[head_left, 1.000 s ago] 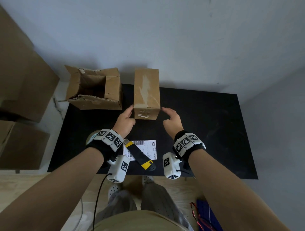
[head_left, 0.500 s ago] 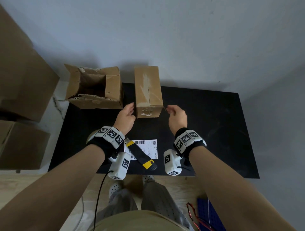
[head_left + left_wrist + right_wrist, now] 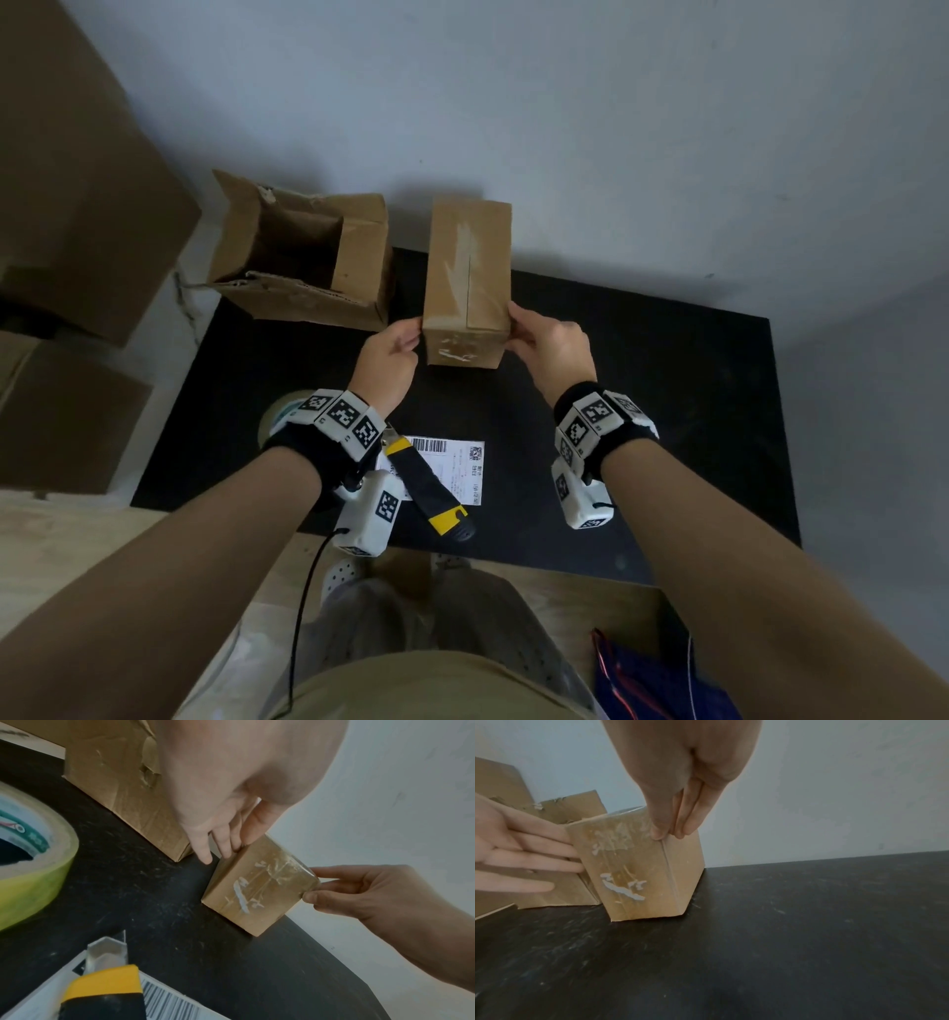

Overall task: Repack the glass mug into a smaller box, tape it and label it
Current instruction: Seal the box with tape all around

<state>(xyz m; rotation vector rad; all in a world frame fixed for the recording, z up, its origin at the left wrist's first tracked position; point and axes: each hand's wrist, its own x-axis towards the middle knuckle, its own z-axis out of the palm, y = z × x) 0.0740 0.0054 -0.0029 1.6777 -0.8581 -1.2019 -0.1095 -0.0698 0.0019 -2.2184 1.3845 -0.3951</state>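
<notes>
A sealed, taped brown cardboard box (image 3: 468,288) stands centre frame on the black tabletop (image 3: 642,390). The left hand (image 3: 387,354) lays straight fingers against its left side. The right hand (image 3: 552,342) pinches its upper right corner; an open torn cardboard box (image 3: 303,257) sits upper left.

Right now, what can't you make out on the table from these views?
- Glass mug: in no view; the taped brown cardboard box is shut.
- Open torn cardboard box: its shadowed bottom, head view.
- White shipping label: print too small; black-and-yellow utility knife overlaps it.
- Yellowish tape roll: cut off, left wrist view.
</notes>
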